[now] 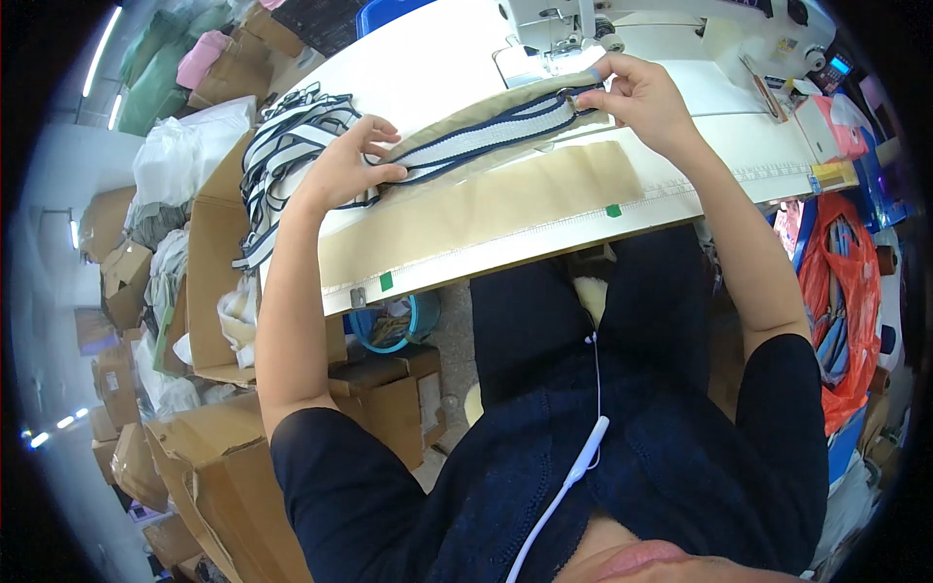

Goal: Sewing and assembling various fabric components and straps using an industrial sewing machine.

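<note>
Just in front of sewing machine (554, 39): right hand (646, 102) pinching end of striped strap (486, 148); left hand (342, 167) half-open, thumb against strap. Strap may skew if thumb slips.

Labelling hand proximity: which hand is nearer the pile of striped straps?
Left. The left hand is at the right edge of the strap pile; the right hand is far right of it, near the sewing machine.

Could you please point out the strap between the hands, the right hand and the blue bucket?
Strap (491, 143): head view, on its white band.
Right hand (651, 105): head view, back of the hand.
Blue bucket (426, 316): head view, right side.
</note>
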Demonstrator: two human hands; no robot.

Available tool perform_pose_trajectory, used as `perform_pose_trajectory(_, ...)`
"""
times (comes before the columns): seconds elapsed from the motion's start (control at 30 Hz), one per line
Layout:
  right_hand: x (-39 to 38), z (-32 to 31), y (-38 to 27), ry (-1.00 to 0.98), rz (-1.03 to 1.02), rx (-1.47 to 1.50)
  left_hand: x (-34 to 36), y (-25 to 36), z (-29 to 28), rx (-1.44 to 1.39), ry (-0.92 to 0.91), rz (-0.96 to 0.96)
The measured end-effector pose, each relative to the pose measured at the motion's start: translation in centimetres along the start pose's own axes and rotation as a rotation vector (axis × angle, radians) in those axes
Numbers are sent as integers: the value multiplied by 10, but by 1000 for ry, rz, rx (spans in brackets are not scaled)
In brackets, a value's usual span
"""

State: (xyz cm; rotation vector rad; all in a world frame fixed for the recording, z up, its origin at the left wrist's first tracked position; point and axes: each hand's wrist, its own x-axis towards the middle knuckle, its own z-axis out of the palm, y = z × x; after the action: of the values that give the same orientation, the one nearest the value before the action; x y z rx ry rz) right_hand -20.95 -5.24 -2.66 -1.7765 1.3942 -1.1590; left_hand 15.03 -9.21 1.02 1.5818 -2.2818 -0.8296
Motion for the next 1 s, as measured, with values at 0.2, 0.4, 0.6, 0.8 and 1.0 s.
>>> perform_pose_trajectory(0.2,0,-3,5,3,-21,-45,-11,20,2,435,45,121)
perform_pose_trajectory(0.4,0,3,11,47,8,22,-13,12,-11,358,51,105)
perform_pose_trajectory(0.6,-6,20,26,140,-1,115,-10,9,-7,179,-134,-44)
perform_pose_trajectory(0.8,1,18,51,108,-67,292,-4,14,4,142,10,-38)
perform_pose_trajectory(1.0,0,12,58,55,23,242,6,21,5,168,-73,-76)
